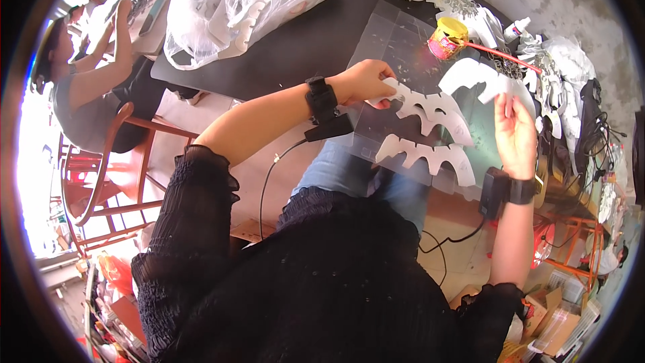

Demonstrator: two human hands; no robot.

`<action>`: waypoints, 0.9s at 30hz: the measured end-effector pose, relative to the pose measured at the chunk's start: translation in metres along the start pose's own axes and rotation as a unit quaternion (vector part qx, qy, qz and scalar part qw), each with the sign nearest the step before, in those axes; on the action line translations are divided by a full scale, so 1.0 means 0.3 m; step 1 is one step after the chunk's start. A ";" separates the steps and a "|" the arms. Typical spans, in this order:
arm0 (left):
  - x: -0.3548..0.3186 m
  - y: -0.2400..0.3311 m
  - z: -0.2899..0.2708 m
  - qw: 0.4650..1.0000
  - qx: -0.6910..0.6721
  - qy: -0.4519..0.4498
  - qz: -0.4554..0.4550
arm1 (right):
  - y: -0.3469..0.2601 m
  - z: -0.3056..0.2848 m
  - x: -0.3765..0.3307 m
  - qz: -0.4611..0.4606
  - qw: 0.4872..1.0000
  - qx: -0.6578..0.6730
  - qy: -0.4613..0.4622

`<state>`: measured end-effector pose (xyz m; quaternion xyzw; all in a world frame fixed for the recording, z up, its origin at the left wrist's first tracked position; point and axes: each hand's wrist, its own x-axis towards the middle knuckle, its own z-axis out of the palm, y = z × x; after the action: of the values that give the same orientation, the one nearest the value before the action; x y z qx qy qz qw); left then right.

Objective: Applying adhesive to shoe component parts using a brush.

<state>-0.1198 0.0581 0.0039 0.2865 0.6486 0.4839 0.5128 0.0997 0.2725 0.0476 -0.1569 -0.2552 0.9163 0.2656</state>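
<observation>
Left hand (366,82): grip pinched on the near end of a white scalloped cutout (430,111), which extends rightward from the fingers over a clear plastic sheet (393,33) on the black desk (295,47). Right hand (514,134): grip closed on the edge of a second white cutout (480,77), held above the desk. Third scalloped cutout (426,156) lies just below, between both hands. Yellow-lidded jar (449,37) beyond.

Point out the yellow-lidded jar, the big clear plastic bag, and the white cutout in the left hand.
Yellow-lidded jar (449,35), head view, on its yellow lid.
Clear plastic bag (235,7), head view, on its bulging middle.
White scalloped cutout (430,109), head view, on its flat middle, right of the left hand (366,82).
</observation>
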 end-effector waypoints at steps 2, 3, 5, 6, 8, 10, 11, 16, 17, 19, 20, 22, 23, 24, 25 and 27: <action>-0.004 -0.001 -0.016 0.995 0.096 0.008 -0.024 | 0.064 -0.005 0.052 -0.006 1.000 0.019 0.018; -0.001 -0.010 -0.016 0.995 0.100 0.003 -0.023 | 0.101 -0.005 0.079 -0.012 0.999 0.007 0.032; 0.003 -0.022 -0.011 0.970 0.233 0.052 0.049 | 0.171 -0.047 0.119 0.046 0.996 0.016 0.080; 0.003 -0.021 -0.004 0.970 0.234 0.045 0.050 | 0.196 -0.077 0.122 0.041 0.983 -0.142 0.108; -0.017 -0.031 -0.014 0.945 0.305 0.083 0.084 | 0.222 -0.016 0.064 0.091 0.953 -0.242 0.160; -0.030 -0.059 -0.020 0.911 0.363 0.119 0.158 | 0.191 -0.015 -0.012 0.074 0.947 -0.302 0.075; -0.042 -0.073 -0.026 0.865 0.418 0.156 0.228 | 0.175 0.001 -0.039 0.061 0.932 -0.354 0.049; -0.210 -0.049 0.068 0.844 0.415 0.105 0.322 | 0.103 -0.062 -0.187 -0.040 0.700 -0.713 0.015; -0.236 -0.057 0.092 0.848 0.409 0.077 0.328 | 0.114 -0.074 -0.213 -0.036 0.700 -0.713 0.015; -0.258 -0.085 0.141 0.837 0.426 0.056 0.339 | 0.142 -0.095 -0.263 -0.094 0.564 -0.820 0.012; -0.257 -0.104 0.155 0.838 0.429 0.047 0.334 | 0.151 -0.121 -0.274 -0.048 0.580 -0.813 0.026; -0.246 -0.147 0.174 0.840 0.430 0.043 0.327 | 0.174 -0.131 -0.286 -0.035 0.608 -0.792 0.035; -0.241 -0.163 0.183 0.844 0.408 0.025 0.346 | 0.181 -0.131 -0.290 -0.024 0.637 -0.769 0.047; -0.239 -0.174 0.187 0.847 0.386 0.007 0.366 | 0.178 -0.131 -0.293 -0.009 0.648 -0.761 0.033; -0.240 -0.175 0.186 0.848 0.386 0.011 0.364 | 0.172 -0.119 -0.295 -0.008 0.647 -0.762 0.028; -0.241 -0.172 0.182 0.879 0.315 -0.009 0.357 | 0.150 -0.068 -0.309 0.088 0.733 -0.675 0.001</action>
<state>-0.0396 -0.0055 -0.0159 0.6496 0.6155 0.4021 0.1936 0.1651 0.1949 0.0200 -0.3173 -0.7914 0.5224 0.0082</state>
